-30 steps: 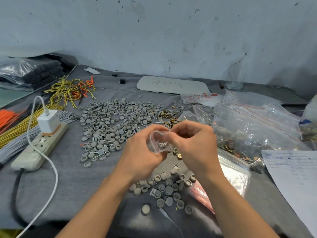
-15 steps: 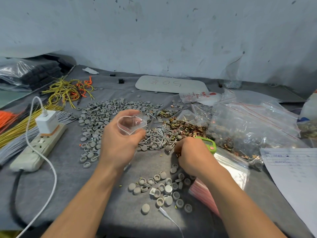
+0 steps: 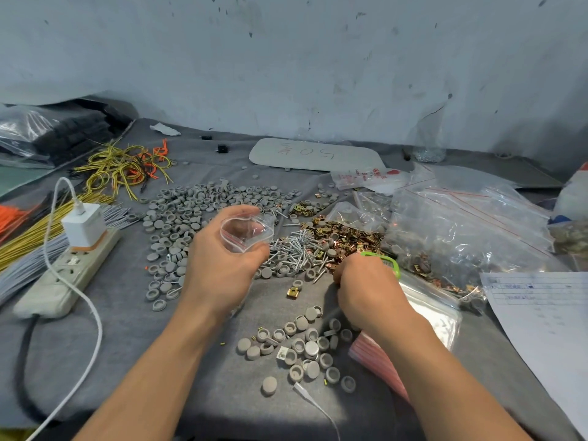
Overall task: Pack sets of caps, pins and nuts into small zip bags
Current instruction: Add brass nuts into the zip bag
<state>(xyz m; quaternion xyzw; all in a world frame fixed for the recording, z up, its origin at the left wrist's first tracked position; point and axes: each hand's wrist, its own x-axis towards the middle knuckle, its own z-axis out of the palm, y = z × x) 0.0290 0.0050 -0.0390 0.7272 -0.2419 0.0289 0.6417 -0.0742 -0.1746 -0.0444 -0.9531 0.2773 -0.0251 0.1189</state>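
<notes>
My left hand (image 3: 222, 265) holds a small clear zip bag (image 3: 246, 229) with its mouth held open, above the grey cloth. My right hand (image 3: 366, 288) is down at the near edge of the brass nuts (image 3: 346, 238), fingers curled; what they hold is hidden. A heap of silver pins (image 3: 296, 253) lies between the hands. Grey caps lie in a big pile (image 3: 191, 218) at the left and a small cluster (image 3: 302, 345) in front of me. One loose brass nut (image 3: 292, 291) sits between the hands.
A power strip with a white charger (image 3: 76, 249) and its cable lie at the left, beside bundles of wires (image 3: 121, 170). Large clear bags (image 3: 461, 230) and a sheet of paper (image 3: 547, 329) fill the right. A stack of zip bags (image 3: 436, 316) lies under my right wrist.
The hands were together at the bag's mouth a second ago. My left hand carried the bag up and left; my right hand dropped to the nut pile and has stayed there.
</notes>
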